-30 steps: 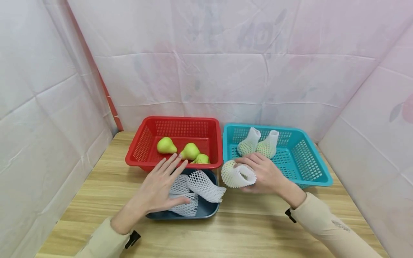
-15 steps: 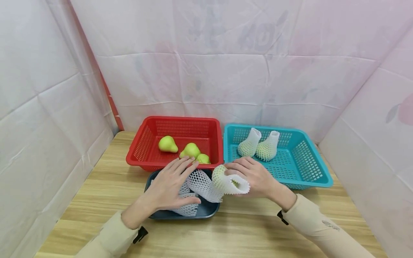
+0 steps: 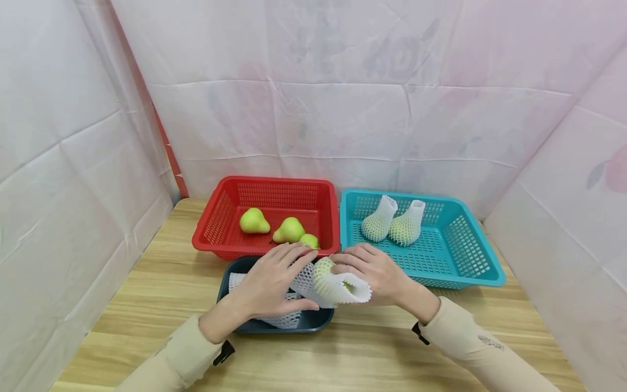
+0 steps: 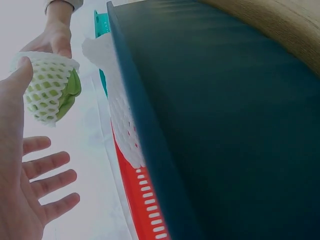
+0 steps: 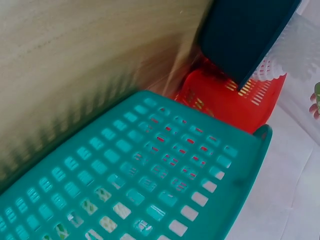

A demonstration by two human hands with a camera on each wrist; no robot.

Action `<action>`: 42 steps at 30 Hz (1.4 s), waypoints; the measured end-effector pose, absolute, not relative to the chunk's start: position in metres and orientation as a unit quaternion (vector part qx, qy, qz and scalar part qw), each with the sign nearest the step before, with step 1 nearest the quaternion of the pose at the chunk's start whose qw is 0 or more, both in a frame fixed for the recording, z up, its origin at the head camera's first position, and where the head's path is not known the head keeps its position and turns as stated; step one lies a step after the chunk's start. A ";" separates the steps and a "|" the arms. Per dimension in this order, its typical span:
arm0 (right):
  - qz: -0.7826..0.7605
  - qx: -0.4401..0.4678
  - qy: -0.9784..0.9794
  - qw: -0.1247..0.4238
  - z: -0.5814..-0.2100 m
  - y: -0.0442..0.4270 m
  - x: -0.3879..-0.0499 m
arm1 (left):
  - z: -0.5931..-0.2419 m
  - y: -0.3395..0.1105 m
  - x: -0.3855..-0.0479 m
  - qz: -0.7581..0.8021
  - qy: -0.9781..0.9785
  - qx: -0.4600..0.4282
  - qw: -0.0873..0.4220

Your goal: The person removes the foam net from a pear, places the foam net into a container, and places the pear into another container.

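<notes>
My right hand (image 3: pixel 379 272) grips a green pear in a white foam net sleeve (image 3: pixel 338 284), with the sleeve's open end towards me. Its fingers curl round the side of the pear. My left hand (image 3: pixel 271 283) spreads over the dark blue tray (image 3: pixel 315 325), fingers extended and thumb apart, close to the wrapped pear. In the left wrist view, the left thumb overlaps the net sleeve (image 4: pixel 42 92); contact cannot be judged. Loose foam nets (image 3: pixel 237 280) lie in the tray, partly hidden by the left hand. The right wrist view shows only fingertips (image 5: pixel 313 107) at its edge.
Behind the tray, a red basket (image 3: pixel 274 182) holds several bare pears (image 3: pixel 254 221). A turquoise basket (image 3: pixel 470 239) at the right holds two net-wrapped pears (image 3: pixel 406 226). Fabric walls (image 3: pixel 343 109) surround the wooden table (image 3: pixel 372 348).
The right hand has carried the wrapped pear leftwards, to over the tray's right side. The left hand has shifted right over the nets, so the hands are closer together.
</notes>
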State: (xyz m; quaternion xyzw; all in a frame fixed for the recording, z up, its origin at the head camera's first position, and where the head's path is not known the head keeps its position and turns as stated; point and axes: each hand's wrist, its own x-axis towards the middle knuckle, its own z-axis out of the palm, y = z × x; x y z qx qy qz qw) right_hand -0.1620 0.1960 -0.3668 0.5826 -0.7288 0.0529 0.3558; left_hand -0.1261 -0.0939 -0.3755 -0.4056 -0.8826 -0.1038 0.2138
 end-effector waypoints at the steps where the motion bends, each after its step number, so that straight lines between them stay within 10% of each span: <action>1: 0.054 0.585 -0.727 0.357 -0.367 0.195 -0.162 | -0.376 -0.093 -0.126 -0.105 -0.881 -0.408 0.216; 42: 0.094 0.595 -0.725 0.334 -0.373 0.185 -0.155 | -0.378 -0.080 -0.126 -0.091 -0.858 -0.425 0.274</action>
